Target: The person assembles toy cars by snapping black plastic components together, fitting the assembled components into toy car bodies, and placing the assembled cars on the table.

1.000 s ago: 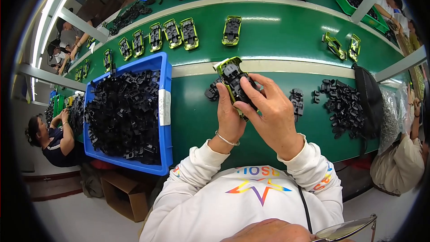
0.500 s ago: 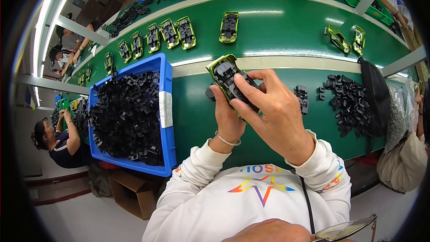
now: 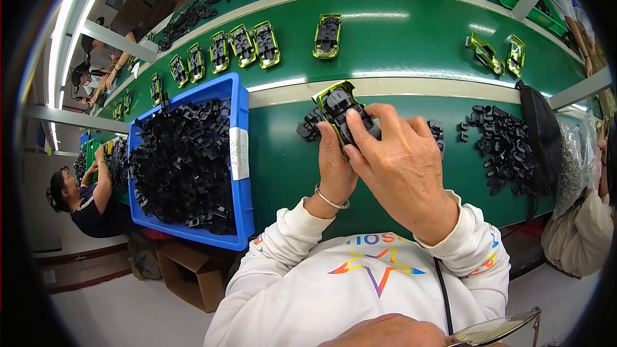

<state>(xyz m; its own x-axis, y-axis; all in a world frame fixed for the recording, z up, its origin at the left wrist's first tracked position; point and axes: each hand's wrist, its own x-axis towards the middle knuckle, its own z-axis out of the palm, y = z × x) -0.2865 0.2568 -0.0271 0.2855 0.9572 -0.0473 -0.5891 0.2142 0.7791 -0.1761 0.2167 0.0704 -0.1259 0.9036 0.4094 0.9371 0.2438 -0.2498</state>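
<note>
Bench [image 3: 283, 180]: open toward eight o'clock, then blue bin [image 3: 241, 209]
Car body [image 3: 336, 101]: long axis toward eleven
Left hand [image 3: 337, 173], right hand [image 3: 406, 162]: gripping it

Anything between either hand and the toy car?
Nothing visible: the left hand and the right hand are both directly on the toy car. Contact hidden behind the hands can't be checked.

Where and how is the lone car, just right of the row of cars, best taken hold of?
Probably pinch the lone car across its two green long sides, coming from above on the near side. It lies with its black inside up and its length running roughly near to far, so its sides face left and right, apart from the row.
</note>
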